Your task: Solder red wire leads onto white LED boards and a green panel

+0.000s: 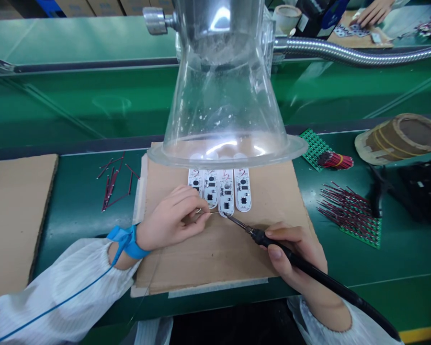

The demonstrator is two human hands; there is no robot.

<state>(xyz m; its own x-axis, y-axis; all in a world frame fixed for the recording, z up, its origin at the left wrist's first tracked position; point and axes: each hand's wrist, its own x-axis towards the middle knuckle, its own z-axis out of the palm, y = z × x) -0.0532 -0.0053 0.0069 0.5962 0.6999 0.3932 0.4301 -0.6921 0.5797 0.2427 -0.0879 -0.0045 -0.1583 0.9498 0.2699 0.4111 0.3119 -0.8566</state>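
Several white circuit boards (243, 194) with rounded ends lie side by side on a cardboard sheet (208, 258). My right hand (296, 251) is closed around a black-handled soldering iron (262, 238). Its tip touches the lower end of the third board (226, 194) from the left. My left hand (177, 215) wears a blue wrist strap and pinches a thin solder wire (214, 212), whose end reaches toward the iron's tip. That hand partly covers the leftmost board. The wire's tail hangs down below my left palm.
A clear fume hood (226, 110) hangs over the boards' upper ends. Dark red wires (109, 189) lie at left, beside another cardboard piece (16, 215). At right are a red wire bundle (337, 160), green grid mats (368, 235) and a taped roll (398, 139). Another person's hand (375, 12) works behind.
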